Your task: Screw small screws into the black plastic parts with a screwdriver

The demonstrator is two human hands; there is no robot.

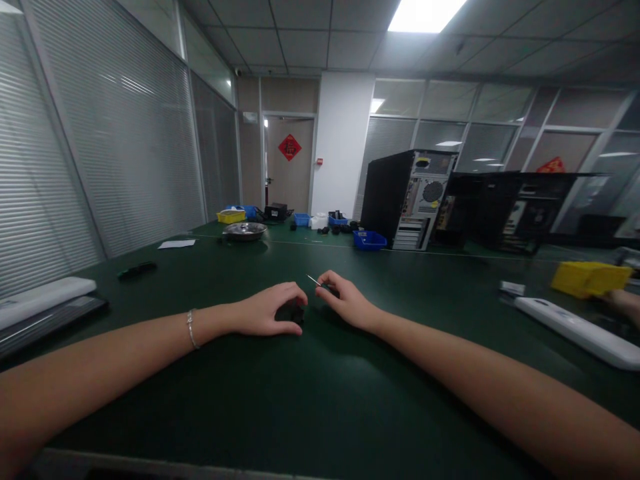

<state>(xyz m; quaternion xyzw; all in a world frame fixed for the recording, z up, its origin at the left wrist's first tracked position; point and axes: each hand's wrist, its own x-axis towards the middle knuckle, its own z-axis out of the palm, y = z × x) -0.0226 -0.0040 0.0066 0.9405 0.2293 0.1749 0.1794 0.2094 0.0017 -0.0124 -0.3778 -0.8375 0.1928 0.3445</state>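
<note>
From the head camera, both forearms reach forward over a wide dark-green table [320, 400] and the hands meet near its middle. The left hand [270, 310], with a thin silver bracelet [191, 329] at the wrist, lies on the tabletop with fingers curled and thumb drawn in — closed round a small black part [295, 312] that rests on the table and shows only between thumb and fingertips. What the part is cannot be told. The right hand [345, 300] sits just beside it, fingers bent together in a pinch on a thin silver pin-like tool [314, 280], whose tip sticks out up and to the left, above the black part and near the left fingertips; whether it touches the part cannot be told.

Farther back on the table stand a round metal bowl [245, 231], a yellow plastic bin [231, 216], small blue plastic bins [369, 240] and an open black computer tower [407, 197] — all well apart from the hands. At the left edge lie a flat white-and-black device [47, 303] and a small dark object [137, 269]. On the right are a long white plastic piece [575, 328] and another yellow bin [590, 277], with another person's hand [623, 301] just beside it.
</note>
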